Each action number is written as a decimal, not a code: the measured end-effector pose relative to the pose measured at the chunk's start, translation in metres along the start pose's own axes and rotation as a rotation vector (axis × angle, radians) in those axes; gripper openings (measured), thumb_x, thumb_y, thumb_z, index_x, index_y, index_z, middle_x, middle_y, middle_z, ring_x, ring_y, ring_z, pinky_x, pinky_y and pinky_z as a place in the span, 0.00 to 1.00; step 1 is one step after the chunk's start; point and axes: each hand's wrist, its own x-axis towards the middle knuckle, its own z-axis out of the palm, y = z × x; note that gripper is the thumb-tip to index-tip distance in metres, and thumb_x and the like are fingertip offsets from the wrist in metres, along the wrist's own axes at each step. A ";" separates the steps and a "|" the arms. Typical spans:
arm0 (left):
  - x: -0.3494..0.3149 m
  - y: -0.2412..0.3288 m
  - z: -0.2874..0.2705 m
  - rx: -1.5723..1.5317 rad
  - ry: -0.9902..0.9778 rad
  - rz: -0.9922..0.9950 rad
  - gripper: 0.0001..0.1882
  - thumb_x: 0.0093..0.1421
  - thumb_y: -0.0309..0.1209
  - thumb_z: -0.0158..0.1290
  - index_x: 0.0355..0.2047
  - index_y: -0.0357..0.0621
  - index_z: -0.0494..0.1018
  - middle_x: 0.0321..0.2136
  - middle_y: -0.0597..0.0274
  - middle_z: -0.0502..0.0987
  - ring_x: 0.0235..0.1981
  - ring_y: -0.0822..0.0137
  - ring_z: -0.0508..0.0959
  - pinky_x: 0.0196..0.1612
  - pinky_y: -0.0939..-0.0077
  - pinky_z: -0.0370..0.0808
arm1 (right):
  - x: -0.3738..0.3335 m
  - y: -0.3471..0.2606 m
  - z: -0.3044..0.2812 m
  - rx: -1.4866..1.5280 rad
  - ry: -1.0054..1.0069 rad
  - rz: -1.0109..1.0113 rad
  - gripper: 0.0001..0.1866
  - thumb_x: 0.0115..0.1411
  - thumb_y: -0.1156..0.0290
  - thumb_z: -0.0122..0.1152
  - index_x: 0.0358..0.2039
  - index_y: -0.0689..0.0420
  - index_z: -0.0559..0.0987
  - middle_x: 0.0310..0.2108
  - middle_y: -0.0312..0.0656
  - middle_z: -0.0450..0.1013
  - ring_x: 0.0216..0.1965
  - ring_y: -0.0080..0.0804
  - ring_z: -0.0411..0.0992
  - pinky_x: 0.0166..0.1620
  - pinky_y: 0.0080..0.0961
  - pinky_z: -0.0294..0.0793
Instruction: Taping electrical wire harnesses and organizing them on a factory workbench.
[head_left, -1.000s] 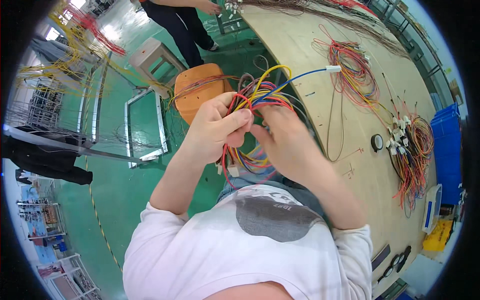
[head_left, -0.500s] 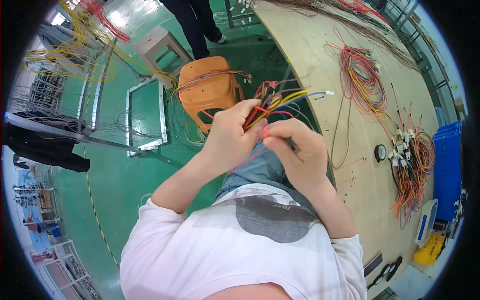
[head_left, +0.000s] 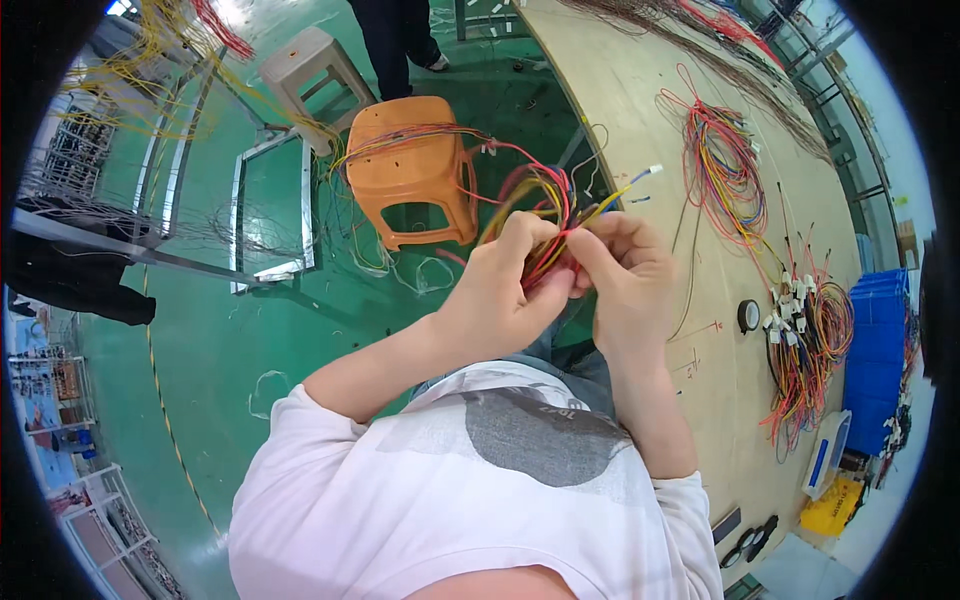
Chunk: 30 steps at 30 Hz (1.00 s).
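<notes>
"Holding what, and where?"

"Left hand (head_left: pixel 512 275) is clenching the wire bundle (head_left: pixel 562 205), just right of the orange stool (head_left: pixel 400 172); right hand (head_left: pixel 632 272) is pinching it alongside."

"Why?"

"Left is apparently steadying it, freeing the right for finer handling."

Small lettering (head_left: pixel 562 410) on white shirt (head_left: pixel 385 490)

Left hand (head_left: pixel 500 290) gripped wire bundle (head_left: pixel 547 190); right hand (head_left: pixel 637 285) pinched it too. Orange stool (head_left: pixel 405 180) stood ahead, table (head_left: pixel 625 110) at right.

Wire bundle (head_left: pixel 568 208) partly hidden by the hands (head_left: pixel 505 275)
</notes>
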 end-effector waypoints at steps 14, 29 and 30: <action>-0.001 -0.006 -0.020 -0.030 -0.115 -0.070 0.14 0.49 0.26 0.54 0.31 0.37 0.60 0.20 0.54 0.70 0.21 0.71 0.72 0.25 0.78 0.67 | 0.004 -0.029 -0.012 -0.343 -0.338 0.139 0.06 0.47 0.78 0.58 0.22 0.64 0.70 0.16 0.34 0.66 0.18 0.16 0.65 0.20 0.12 0.63; 0.022 0.013 -0.009 0.062 -0.323 -0.262 0.13 0.56 0.34 0.43 0.27 0.34 0.66 0.14 0.58 0.70 0.16 0.64 0.71 0.21 0.73 0.66 | 0.031 -0.081 0.006 -0.163 -0.275 -0.192 0.09 0.55 0.74 0.47 0.20 0.61 0.65 0.15 0.38 0.66 0.21 0.20 0.67 0.23 0.15 0.65; 0.023 0.020 -0.014 -0.020 -0.339 -0.409 0.14 0.56 0.34 0.43 0.29 0.33 0.68 0.15 0.57 0.73 0.18 0.61 0.74 0.21 0.70 0.67 | 0.041 -0.081 -0.003 0.080 -0.229 -0.191 0.09 0.55 0.72 0.48 0.20 0.61 0.65 0.16 0.38 0.65 0.18 0.21 0.65 0.22 0.17 0.64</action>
